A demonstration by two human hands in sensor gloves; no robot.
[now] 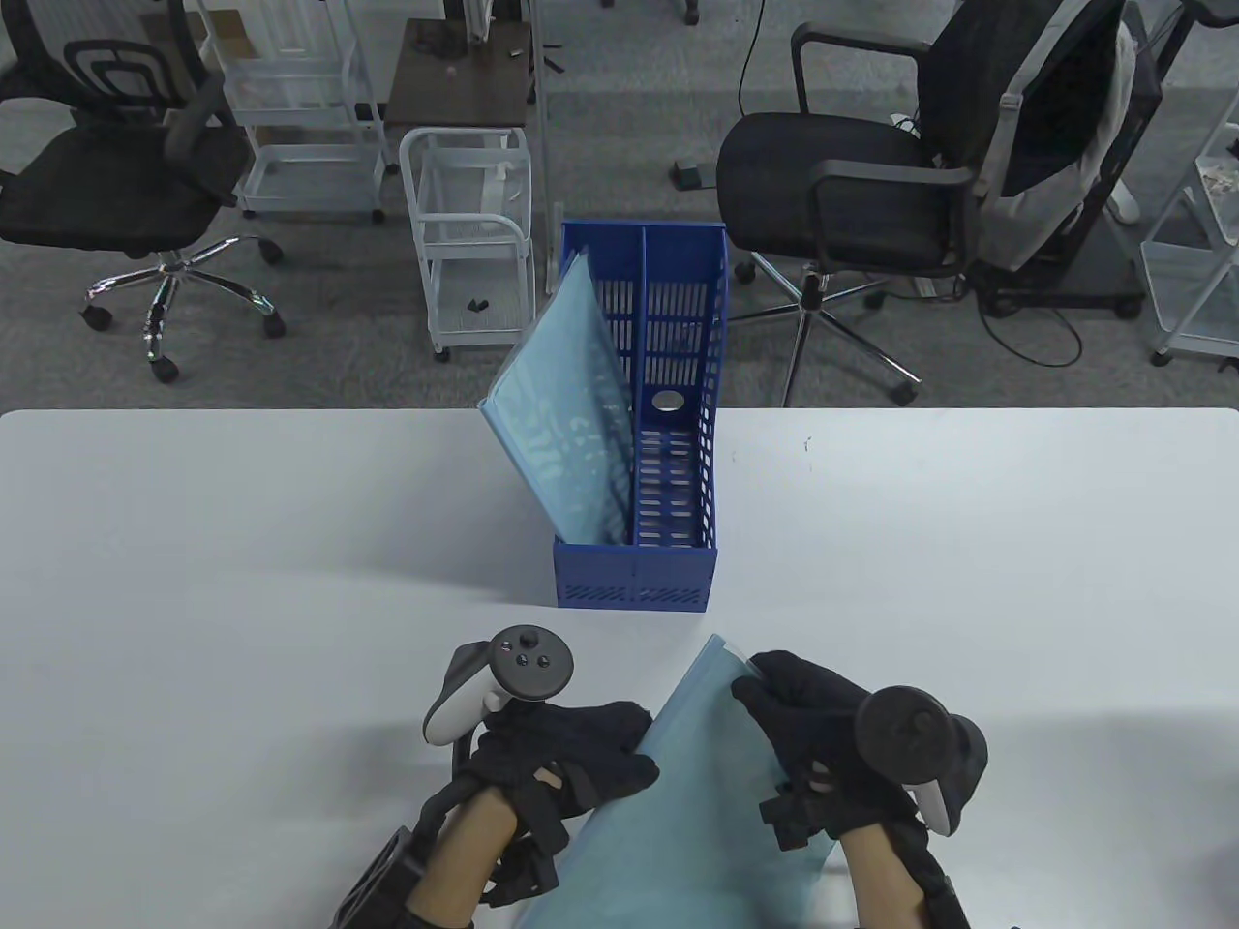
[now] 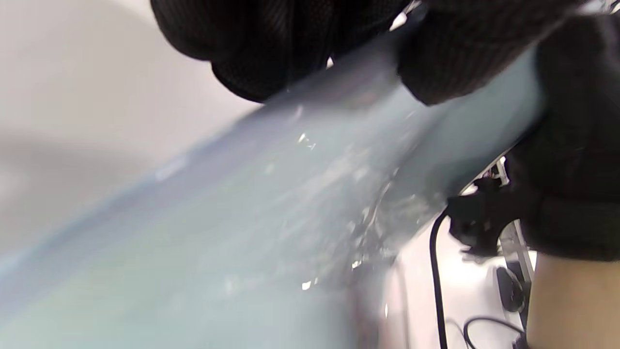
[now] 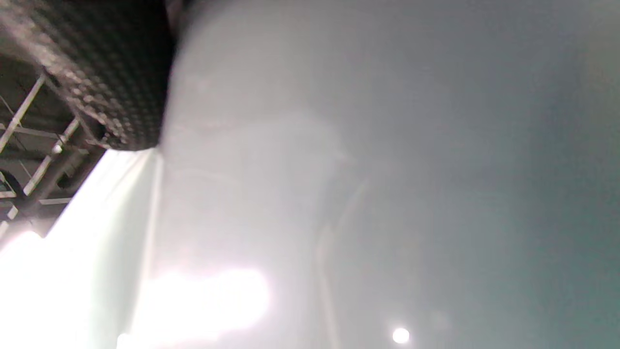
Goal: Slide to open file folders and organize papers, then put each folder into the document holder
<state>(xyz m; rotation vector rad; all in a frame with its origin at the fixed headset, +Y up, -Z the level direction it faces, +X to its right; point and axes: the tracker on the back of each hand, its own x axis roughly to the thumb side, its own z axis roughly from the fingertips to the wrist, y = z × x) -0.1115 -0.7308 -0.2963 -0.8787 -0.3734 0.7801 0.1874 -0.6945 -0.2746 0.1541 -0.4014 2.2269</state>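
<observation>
I hold a translucent pale blue plastic file folder (image 1: 697,803) between both hands at the bottom centre of the table view, tilted so its far corner points up toward the middle of the frame. My left hand (image 1: 561,755), in a black sensor glove with a grey and black tracker (image 1: 503,677) strapped to its back, grips the folder's left edge, fingers curled round it. My right hand (image 1: 823,745), gloved the same with a dark tracker (image 1: 915,740) on it, pinches the upper right edge near the top corner, fingers lying over the sheet. In the left wrist view the folder (image 2: 271,203) fills most of the frame, blurred, with my left hand's fingers (image 2: 271,43) closed over its top edge. The right wrist view is almost all hazy folder surface (image 3: 387,169), with one gloved fingertip (image 3: 97,72) at the upper left.

Just beyond the folder, in the centre of the table view, stands a blue perforated plastic document holder (image 1: 678,571) with two compartments, on the white table (image 1: 194,581). A second translucent blue folder (image 1: 571,416) leans in its left compartment, tipped to the left; the right compartment shows only its slotted floor.

Across the top of the frame are black office chairs (image 1: 852,184) and white wire carts (image 1: 469,232) on grey carpet.
</observation>
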